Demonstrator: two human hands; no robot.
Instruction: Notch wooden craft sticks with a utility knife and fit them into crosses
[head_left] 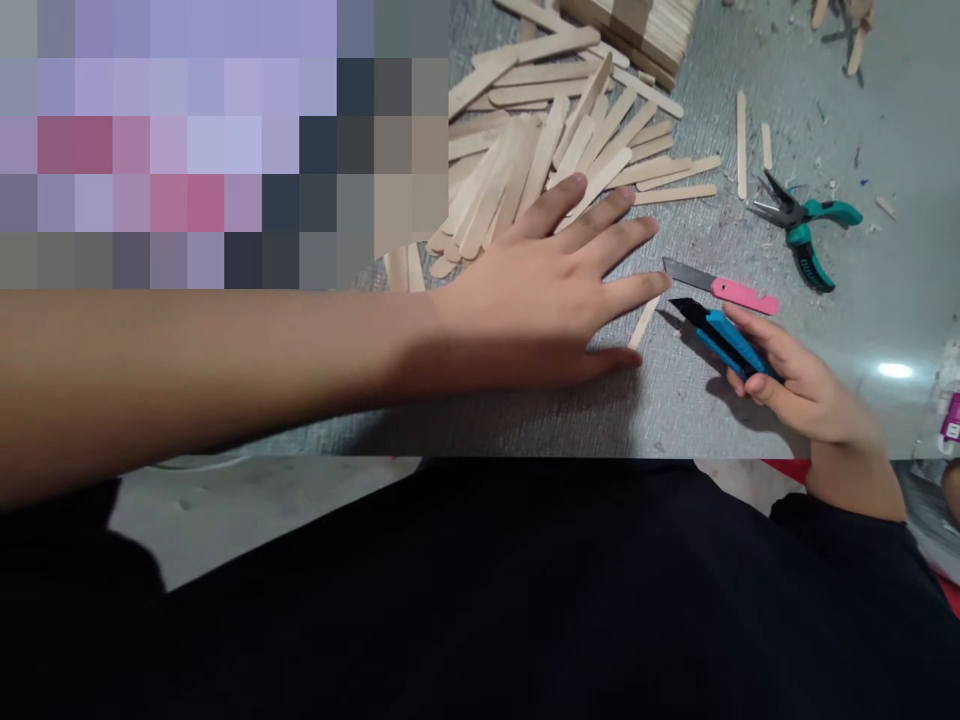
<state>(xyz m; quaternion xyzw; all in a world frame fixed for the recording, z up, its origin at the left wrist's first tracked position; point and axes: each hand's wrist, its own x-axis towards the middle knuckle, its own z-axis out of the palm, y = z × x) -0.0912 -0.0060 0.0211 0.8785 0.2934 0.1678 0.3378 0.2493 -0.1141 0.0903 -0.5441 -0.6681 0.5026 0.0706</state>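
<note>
My left hand [544,285] reaches across the table with its fingers spread, palm down. Its fingertips are by the near edge of a heap of wooden craft sticks [491,190]. One narrow stick [644,322] shows between its little finger and thumb side, partly covered. In my right hand [806,390] is a blue and black utility knife [726,338], its dark tip pointing left toward the left hand's fingers. Just beyond that knife lies a pink-handled cutter [746,294] with a dark blade, close to one left fingertip.
Needle-nose pliers [801,222] with teal handles lie open at the right. A wooden block of stacked sticks [637,35] stands at the back. Two loose sticks [742,145] and small scraps lie nearby. The table's front edge [570,457] runs before my body. The upper left is pixelated.
</note>
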